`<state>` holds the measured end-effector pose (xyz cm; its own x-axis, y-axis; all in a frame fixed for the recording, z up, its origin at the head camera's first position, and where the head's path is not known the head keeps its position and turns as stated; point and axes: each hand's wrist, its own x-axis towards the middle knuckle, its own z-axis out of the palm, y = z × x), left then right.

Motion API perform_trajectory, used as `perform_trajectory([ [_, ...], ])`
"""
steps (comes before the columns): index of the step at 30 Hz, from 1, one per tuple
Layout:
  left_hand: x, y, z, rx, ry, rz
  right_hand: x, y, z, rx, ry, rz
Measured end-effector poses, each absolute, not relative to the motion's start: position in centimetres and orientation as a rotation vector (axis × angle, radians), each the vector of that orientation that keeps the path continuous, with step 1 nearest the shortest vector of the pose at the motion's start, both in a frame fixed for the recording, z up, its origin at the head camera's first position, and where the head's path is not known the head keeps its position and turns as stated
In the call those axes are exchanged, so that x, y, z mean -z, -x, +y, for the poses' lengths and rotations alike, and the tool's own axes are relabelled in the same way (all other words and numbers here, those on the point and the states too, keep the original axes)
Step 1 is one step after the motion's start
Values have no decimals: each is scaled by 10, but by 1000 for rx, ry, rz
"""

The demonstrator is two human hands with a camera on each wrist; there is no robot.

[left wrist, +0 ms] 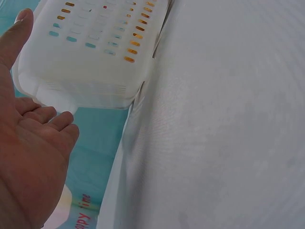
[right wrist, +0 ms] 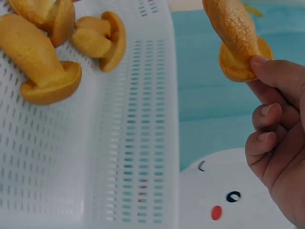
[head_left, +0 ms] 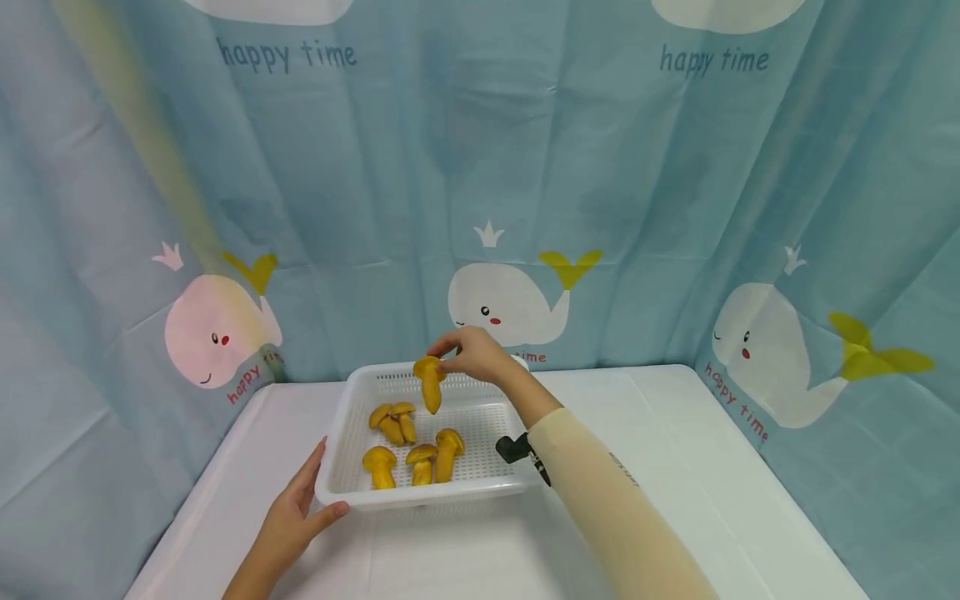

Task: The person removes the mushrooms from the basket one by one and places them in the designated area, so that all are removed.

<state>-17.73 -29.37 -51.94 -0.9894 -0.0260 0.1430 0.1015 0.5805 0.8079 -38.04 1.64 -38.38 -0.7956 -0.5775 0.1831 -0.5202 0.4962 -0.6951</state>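
Between the thumb and fingers of my right hand [head_left: 474, 353] is a yellow-brown mushroom [head_left: 431, 390], pinched at its cap with the stem hanging down in the head view. It is over the back part of a white perforated plastic basket [head_left: 420, 498]. In the right wrist view the mushroom [right wrist: 234, 28] shows a wrinkled stem. Several similar mushrooms [head_left: 446, 454] lie inside the basket, toward its left and front. My left hand [head_left: 291, 512] is at the basket's front left corner, thumb and fingers spread either side of it; the left wrist view shows the palm [left wrist: 33, 157] beside the basket wall [left wrist: 86, 71].
The basket stands on a white table [head_left: 637, 450]. A blue curtain [head_left: 390, 167] with whale prints surrounds the table at the back and sides. A dark strap [head_left: 517, 450] shows by the right sleeve [head_left: 607, 500].
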Motion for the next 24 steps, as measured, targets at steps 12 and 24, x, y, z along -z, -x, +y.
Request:
perform_trajectory([
  [12,516,176,-296,1385,70,-2666,365,353,58,1242,1038,2752],
  [24,517,177,-295,1384,56,-2678,362,337,105,1347,948,2784],
])
